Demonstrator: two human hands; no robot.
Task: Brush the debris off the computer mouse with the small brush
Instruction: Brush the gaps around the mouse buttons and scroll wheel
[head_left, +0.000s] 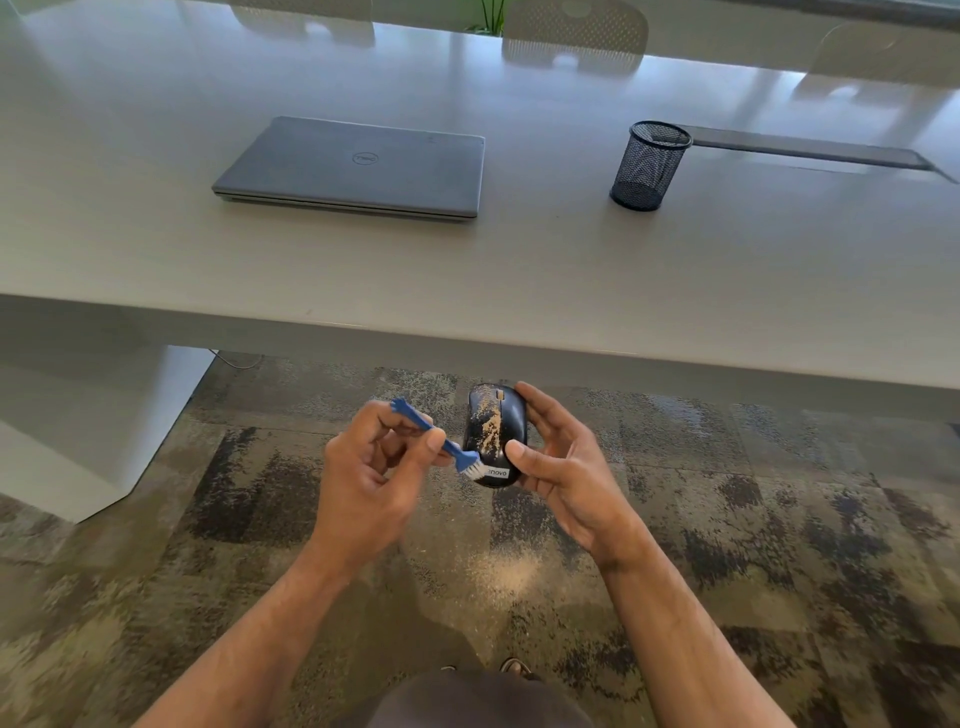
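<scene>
A black computer mouse with tan debris scattered over its top is held in my right hand, thumb on its near end and fingers behind its far side. It hangs over the carpet, in front of the table edge. My left hand pinches a small blue brush by its handle. The white bristles touch the near left part of the mouse, beside the label.
A grey table spans the view, with a closed grey laptop left of centre and a black mesh pen cup to the right. A patch of tan debris lies on the patterned carpet below the mouse. Chairs stand beyond the table.
</scene>
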